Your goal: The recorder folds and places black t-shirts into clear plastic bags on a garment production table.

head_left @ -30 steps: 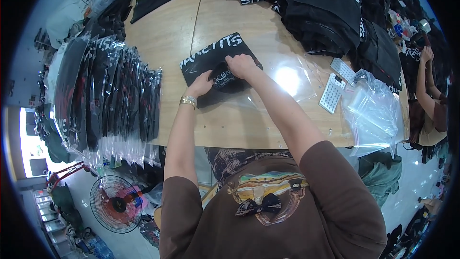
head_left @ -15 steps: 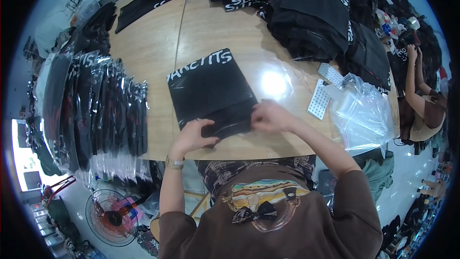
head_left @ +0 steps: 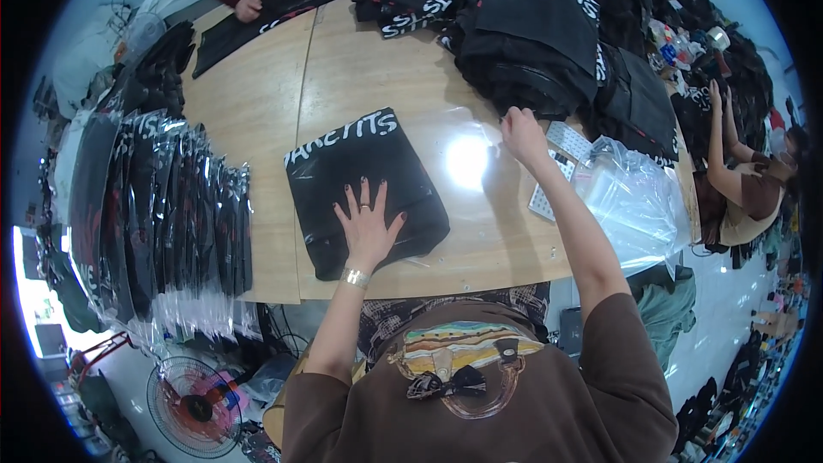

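Observation:
A folded black garment (head_left: 343, 167) with white lettering along its far edge lies on the table in front of me, shiny as if in clear plastic. My left hand (head_left: 369, 230) rests flat on its near half, fingers spread. Off to the right, over the table beside the big garment pile, my right hand (head_left: 521, 135) is raised with its fingers closed. What it pinches, if anything, is too small to make out. Near that forearm are white perforated plates (head_left: 567, 142) and a stack of clear plastic bags (head_left: 630, 210).
Bagged black garments (head_left: 163, 206) stand in a row at the left. Piles of folded black garments (head_left: 523, 43) fill the far right. Across the table (head_left: 257, 120) a person's hands (head_left: 249, 9) work on a black garment. A fan (head_left: 195, 407) stands at lower left.
My right hand has moved from the garment's near right corner up and to the right. My left hand has gone from gripping the near edge to lying flat on the garment.

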A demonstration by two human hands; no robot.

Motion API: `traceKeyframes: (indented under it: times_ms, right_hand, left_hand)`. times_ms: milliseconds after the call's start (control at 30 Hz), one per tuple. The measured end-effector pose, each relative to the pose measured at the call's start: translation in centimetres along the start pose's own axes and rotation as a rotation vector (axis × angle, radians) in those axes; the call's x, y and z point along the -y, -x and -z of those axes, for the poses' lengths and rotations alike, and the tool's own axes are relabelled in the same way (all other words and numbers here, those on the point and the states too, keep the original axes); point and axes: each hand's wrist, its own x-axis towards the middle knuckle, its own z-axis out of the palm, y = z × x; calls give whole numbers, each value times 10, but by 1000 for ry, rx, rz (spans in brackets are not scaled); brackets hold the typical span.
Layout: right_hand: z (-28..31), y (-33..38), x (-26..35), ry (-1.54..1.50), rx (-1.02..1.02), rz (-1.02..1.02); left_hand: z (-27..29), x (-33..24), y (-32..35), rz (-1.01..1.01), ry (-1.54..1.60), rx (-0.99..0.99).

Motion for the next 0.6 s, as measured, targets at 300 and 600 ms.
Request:
traceKeyframes:
  times_ms: [300, 600]
  right_hand:
    - [-52, 63, 8, 168, 135, -55]
    - [77, 11, 62, -186, -458, 167]
  left_hand:
    - [0, -15, 0, -9, 4, -60]
    - [3, -42, 31, -14, -119, 60]
